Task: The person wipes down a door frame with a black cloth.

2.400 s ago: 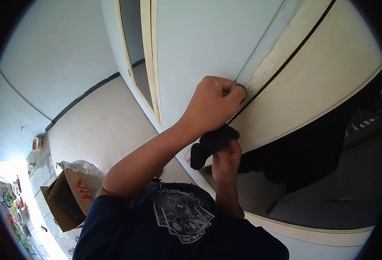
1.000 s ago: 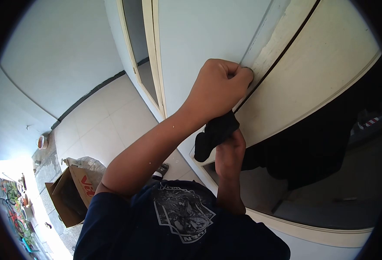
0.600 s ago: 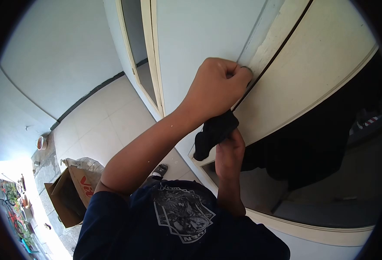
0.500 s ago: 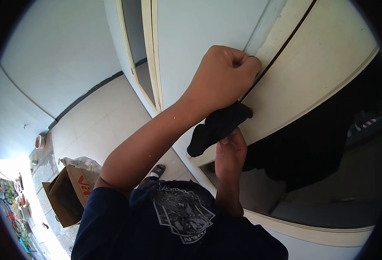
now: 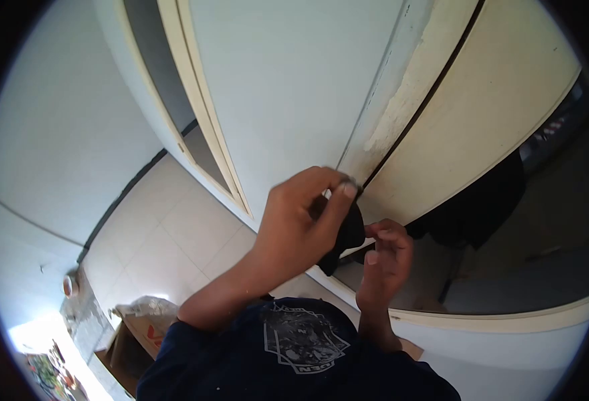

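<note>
Well, the left hand is lifted in front of the pale cabinet panel, its thumb and forefinger pinched together at the tips; a dark bit shows there, too small to identify. The black cloth lies just behind and below that hand, partly hidden by it, in front of the lower edge of the cream panel. The right hand is palm up with fingers curled, its forefinger tip meeting the cloth's near side; whether it grips the fabric cannot be told. Beside it, the dark glass pane fills the cream frame. A navy graphic T-shirt covers the torso below. Near the outer edge of the tiled floor, a cardboard box stands with clear plastic on top, and a small pot sits by the wall.
</note>
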